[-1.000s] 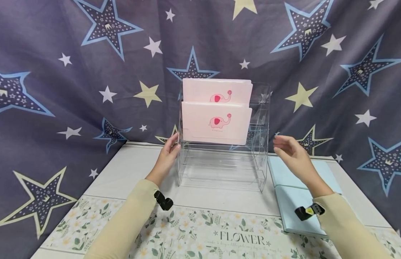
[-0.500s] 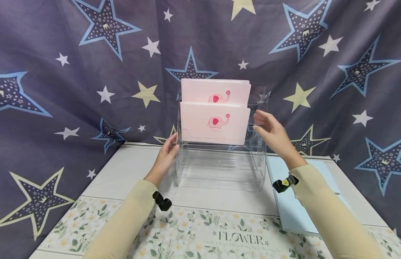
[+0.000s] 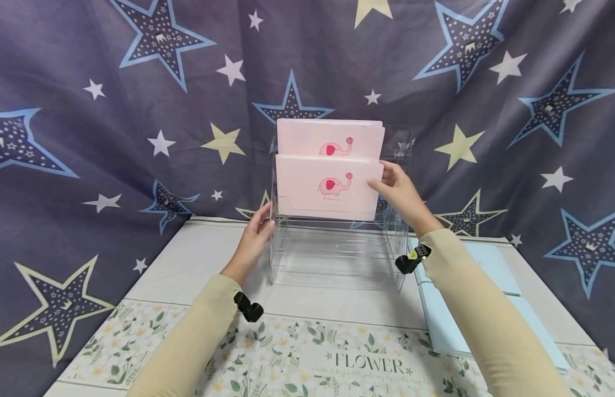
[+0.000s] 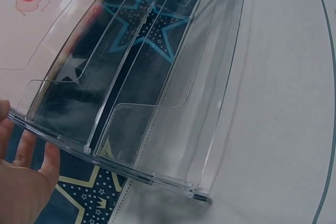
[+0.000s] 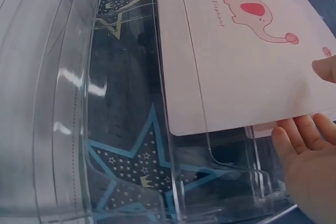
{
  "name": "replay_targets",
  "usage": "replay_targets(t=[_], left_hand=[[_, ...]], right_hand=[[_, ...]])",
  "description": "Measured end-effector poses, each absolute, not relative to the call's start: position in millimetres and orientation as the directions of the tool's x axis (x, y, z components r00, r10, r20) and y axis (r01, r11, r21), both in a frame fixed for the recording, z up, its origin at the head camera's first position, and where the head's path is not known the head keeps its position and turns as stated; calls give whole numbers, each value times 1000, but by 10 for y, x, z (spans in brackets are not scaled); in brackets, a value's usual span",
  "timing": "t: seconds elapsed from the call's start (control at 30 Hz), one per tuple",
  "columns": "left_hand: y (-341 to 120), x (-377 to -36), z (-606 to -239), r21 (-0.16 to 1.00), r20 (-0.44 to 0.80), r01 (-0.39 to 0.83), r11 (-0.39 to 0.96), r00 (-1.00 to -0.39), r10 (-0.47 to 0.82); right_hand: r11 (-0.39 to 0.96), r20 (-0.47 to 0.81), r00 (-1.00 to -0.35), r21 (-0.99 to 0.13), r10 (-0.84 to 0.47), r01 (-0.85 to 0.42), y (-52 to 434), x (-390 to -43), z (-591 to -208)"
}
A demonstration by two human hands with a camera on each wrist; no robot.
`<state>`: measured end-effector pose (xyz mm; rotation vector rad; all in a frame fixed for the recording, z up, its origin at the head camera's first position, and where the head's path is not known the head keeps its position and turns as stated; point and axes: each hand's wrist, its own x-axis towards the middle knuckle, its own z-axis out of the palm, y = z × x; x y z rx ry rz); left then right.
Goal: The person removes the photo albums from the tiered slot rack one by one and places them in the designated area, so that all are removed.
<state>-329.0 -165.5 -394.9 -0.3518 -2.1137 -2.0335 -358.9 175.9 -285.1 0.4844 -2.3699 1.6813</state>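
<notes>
A clear acrylic tiered rack [image 3: 337,259] stands on the table. In its upper tiers are pink elephant-print notebooks, a front one [image 3: 307,184] and a rear one [image 3: 307,135] partly hidden behind it. My left hand [image 3: 255,242] holds the rack's left side panel, its fingers along the outer face in the left wrist view. My right hand [image 3: 404,193] pinches the front notebook's right edge. In the right wrist view the thumb [image 5: 325,69] lies over the front cover, while the fingers [image 5: 296,135] reach behind the edge.
Light blue notebooks [image 3: 443,317] lie on the table to the right, partly under my right forearm. A floral mat [image 3: 287,353] printed "FLOWER" covers the table's front. Behind the table hangs a dark star-patterned curtain [image 3: 267,55]. The rack's lower tiers show no notebooks.
My right hand has moved left and up from beside the rack to the front pink notebook's right edge and taken hold of it. The left hand has stayed at the rack's left side.
</notes>
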Motion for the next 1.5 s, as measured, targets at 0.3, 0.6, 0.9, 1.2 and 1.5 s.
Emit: replay_targets(t=[0.3, 0.6, 0.9, 1.2, 1.5], left_hand=[[-1642, -3267, -3917, 958, 282, 283, 37, -959, 32], [-1651, -3267, -3922, 959, 274, 275, 60, -961, 26], [-1643, -3277, -3928, 956, 290, 291, 37, -956, 32], [-1635, -3265, -3919, 960, 272, 274, 48, -961, 43], [-1644, -3274, -3923, 962, 265, 268, 57, -963, 41]], right_hand=[[217, 241, -947, -934, -211, -285, 1703, -3698, -2922], [19, 223, -943, -972, -246, -235, 1619, -3750, -3031], [-16, 296, -936, -954, -188, -299, 1548, -3736, -3112], [-26, 375, -912, -926, -165, -376, 1544, -3704, -3081], [-38, 434, -893, -901, -122, -433, 1597, -3646, -2914]])
